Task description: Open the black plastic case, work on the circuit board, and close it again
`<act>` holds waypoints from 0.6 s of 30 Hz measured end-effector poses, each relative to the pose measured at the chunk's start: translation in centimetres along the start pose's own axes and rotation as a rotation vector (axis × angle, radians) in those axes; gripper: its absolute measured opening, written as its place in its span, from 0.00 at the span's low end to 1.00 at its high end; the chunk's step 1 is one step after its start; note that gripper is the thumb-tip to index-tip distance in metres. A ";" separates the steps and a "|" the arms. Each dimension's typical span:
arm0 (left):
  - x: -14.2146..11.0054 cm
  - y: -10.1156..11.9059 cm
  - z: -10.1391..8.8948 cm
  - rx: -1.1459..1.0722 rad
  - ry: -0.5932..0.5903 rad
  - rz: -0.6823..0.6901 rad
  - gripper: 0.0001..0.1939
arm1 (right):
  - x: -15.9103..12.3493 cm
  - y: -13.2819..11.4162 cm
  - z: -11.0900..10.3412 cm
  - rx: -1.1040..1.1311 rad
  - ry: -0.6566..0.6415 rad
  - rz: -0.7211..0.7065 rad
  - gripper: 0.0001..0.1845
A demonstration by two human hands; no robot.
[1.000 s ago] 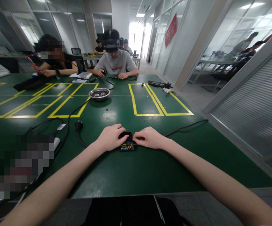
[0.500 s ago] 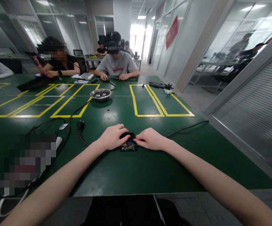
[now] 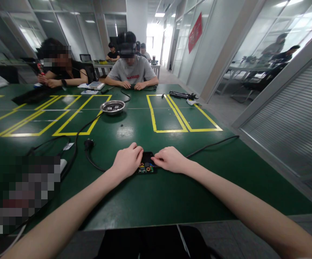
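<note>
An open black case (image 3: 147, 157) is being kept between the two hands on the near part of the green surface (image 3: 188, 201), with a circuit board (image 3: 148, 169) being exposed along its near side. The case's left side is being partly covered by the left hand (image 3: 127, 160), whose fingers are being held curled; whether the edge is being gripped cannot be told. At the right side, the thumb and forefinger of the right hand (image 3: 170, 159) are being brought close together beside the case, but what is being pinched, if anything, cannot be made out.

To the right, a black cable (image 3: 212, 145) is being seen running away from behind the right hand. Left of the left hand, a black plug (image 3: 89, 144) is being supported by the surface. Farther off, small metal pieces (image 3: 113, 108) are being held in a metal bowl (image 3: 104, 109), and areas are being marked out by yellow tape (image 3: 171, 131). At the far edge, a seated person (image 3: 131, 72) is being seen with both hands on the surface.
</note>
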State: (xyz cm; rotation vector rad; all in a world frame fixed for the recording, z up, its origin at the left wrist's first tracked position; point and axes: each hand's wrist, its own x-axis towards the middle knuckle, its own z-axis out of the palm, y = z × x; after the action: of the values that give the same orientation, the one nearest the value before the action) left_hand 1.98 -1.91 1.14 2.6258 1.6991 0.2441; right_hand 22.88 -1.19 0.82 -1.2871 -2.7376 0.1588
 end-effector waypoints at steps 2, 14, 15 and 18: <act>0.2 -0.3 0.1 0.001 -0.002 0.033 0.16 | 0.1 0.1 -0.2 -0.032 -0.007 -0.056 0.24; 1.0 -1.1 -0.1 -0.108 -0.059 0.131 0.13 | 0.1 0.0 0.1 0.015 0.049 0.045 0.21; 1.0 -1.2 0.0 -0.127 -0.059 0.128 0.13 | 0.1 0.1 0.4 0.066 0.095 0.090 0.19; 1.0 -1.3 0.2 -0.192 -0.048 0.111 0.11 | 0.1 0.6 1.1 0.232 0.258 0.177 0.11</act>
State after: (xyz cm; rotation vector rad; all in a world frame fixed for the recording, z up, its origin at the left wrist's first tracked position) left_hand 1.22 -0.49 0.99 2.5656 1.4387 0.3240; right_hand 23.17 -0.79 -0.37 -1.3744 -2.3150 0.2944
